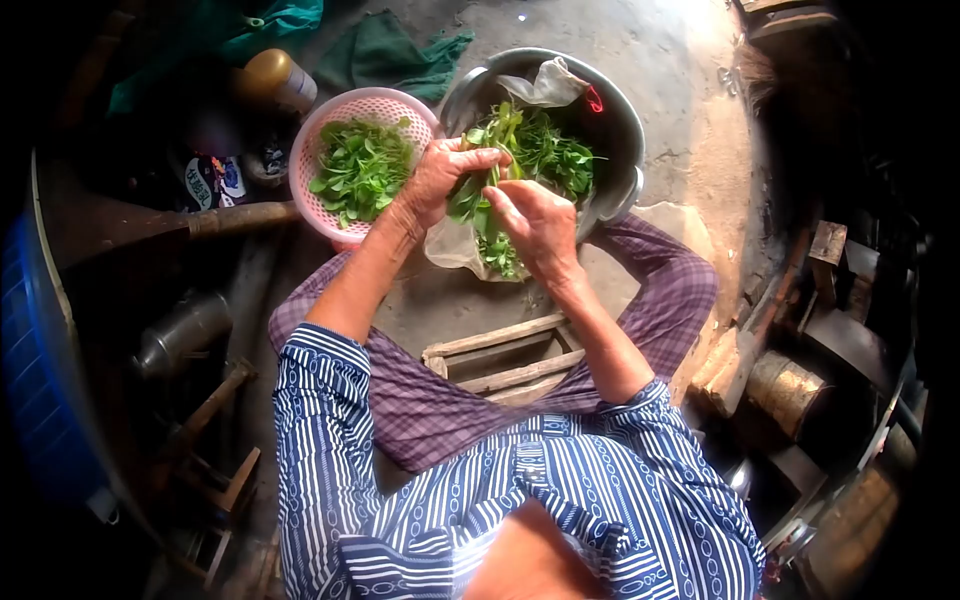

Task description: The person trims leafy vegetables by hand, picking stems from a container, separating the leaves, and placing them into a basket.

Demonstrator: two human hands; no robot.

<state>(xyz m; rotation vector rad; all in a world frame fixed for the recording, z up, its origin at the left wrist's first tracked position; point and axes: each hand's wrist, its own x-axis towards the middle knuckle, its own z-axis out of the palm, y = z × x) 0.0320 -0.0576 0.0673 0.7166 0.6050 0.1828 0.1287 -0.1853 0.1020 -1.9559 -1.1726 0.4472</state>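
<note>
My left hand (440, 183) is closed around a small bunch of leafy greens (470, 195), with stems sticking up past the thumb. Close beside it, my right hand (540, 222) pinches at the same bunch with thumb and forefinger; the exact piece between the fingertips is too small to make out. Both hands are over the near side of a grey metal basin (632, 140), where more greens (560, 155) lie. A pink perforated basket (301, 180) to the left holds picked leaves (362, 172). Below the hands, a pale plastic bag (450, 247) has small leaves in it.
A white plastic bag (548, 84) lies at the basin's far side. Behind the basket are a dark green cloth (395, 55) and a jar with a yellowish lid (270, 80). A wooden frame (500, 340) sits between my legs. Wood pieces (735, 365) lie at right.
</note>
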